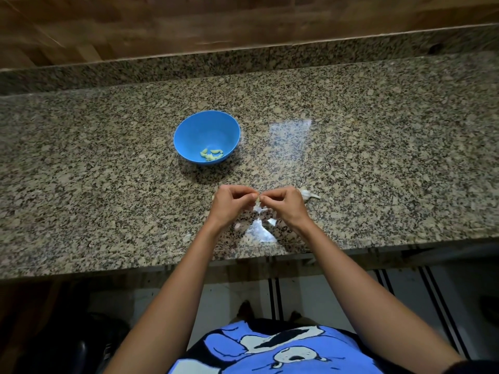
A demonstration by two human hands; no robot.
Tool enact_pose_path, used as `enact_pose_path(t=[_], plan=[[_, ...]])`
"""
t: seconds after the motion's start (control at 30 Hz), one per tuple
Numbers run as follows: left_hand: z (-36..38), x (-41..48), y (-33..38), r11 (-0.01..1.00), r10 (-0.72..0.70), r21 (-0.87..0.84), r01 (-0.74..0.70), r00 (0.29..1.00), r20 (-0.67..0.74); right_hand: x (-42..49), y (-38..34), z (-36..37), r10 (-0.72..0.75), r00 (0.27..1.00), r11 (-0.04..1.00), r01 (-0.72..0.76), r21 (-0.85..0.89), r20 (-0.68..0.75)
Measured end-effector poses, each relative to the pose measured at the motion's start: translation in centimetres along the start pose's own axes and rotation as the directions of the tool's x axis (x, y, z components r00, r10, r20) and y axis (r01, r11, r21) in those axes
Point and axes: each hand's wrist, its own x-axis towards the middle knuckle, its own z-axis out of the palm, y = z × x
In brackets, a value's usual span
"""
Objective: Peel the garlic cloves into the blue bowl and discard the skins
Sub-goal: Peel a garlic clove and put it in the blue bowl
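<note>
Head camera looks down on a granite counter [108,184], and the 2 hands meet just above it, near the front edge. The left hand [232,202] and the right hand [287,205] both have the fingers curled inward, and their fingertips pinch 1 small garlic clove [258,202] between them, each hand at 1 end. The fingers hide most of the clove, so I cannot tell how much skin is on it. I judge that the hands work low over the counter so that the skin falls in 1 place and is easy to collect afterwards; some white skin pieces [271,221] lie directly below the hands. A paler patch beside them may be more skin or only reflected light, this is not clear.

The blue bowl [194,130] stands further back and a little to the left, well apart from the hands. A few peeled cloves [212,155] lie at its bottom. Its place seems chosen to keep the clean cloves away from the skins, yet within reach of an arm.

Just beside the right hand, on its outer side, lies the rest of the garlic [309,195] with white skin on it — near the hand that, I think, takes the next clove. The task looks to be in its middle: some cloves are done, some wait, and the skins are not yet discarded.
</note>
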Motion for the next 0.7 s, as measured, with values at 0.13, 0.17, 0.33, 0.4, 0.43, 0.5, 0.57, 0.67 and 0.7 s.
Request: enact_pose_path(t=[0.13,0.17,0.33,0.4,0.43,0.5,0.57,0.67,0.7], plan=[[-0.1,-0.1,0.1,0.988,-0.047,-0.144,0.049,0.999,0.016,-0.1,0.0,0.4,0.003,1.000,1.000,-0.004,-0.007,-0.028],[0.1,-0.1,0.1,0.984,-0.051,-0.170,0.050,0.999,0.000,-0.2,0.0,0.6,0.002,0.999,1.000,-0.003,-0.022,-0.043],[0.5,-0.2,-0.2,0.994,-0.026,-0.104,0.025,1.000,-0.014,-0.1,0.3,1.0,0.048,0.995,0.996,-0.054,-0.074,-0.083],[0.4,-0.2,-0.2,0.995,-0.026,-0.093,0.027,1.000,0.010,-0.1,0.2,0.9,0.048,0.996,0.996,-0.055,-0.077,-0.081],[0.3,-0.2,-0.2,0.994,-0.032,-0.101,0.033,0.999,0.011,-0.2,0.1,0.9,0.037,0.996,0.995,-0.045,-0.094,-0.081],[0.1,-0.2,-0.2,0.984,-0.074,-0.164,0.073,0.997,0.002,-0.2,-0.1,0.9,0.026,0.995,0.991,-0.038,-0.131,-0.093],[-0.2,-0.2,-0.2,0.959,-0.127,-0.252,0.128,0.992,0.017,-0.2,-0.2,0.8,0.035,0.990,0.989,-0.054,-0.135,-0.139],[-0.5,-0.4,0.0,0.902,-0.200,-0.373,0.218,0.976,0.087,0.1,-0.4,0.7,0.051,0.982,0.984,-0.081,-0.158,-0.185],[-0.5,-0.5,0.1,0.862,-0.230,-0.438,0.255,0.967,0.110,0.2,-0.3,0.7,0.056,0.978,0.986,-0.086,-0.143,-0.203]])
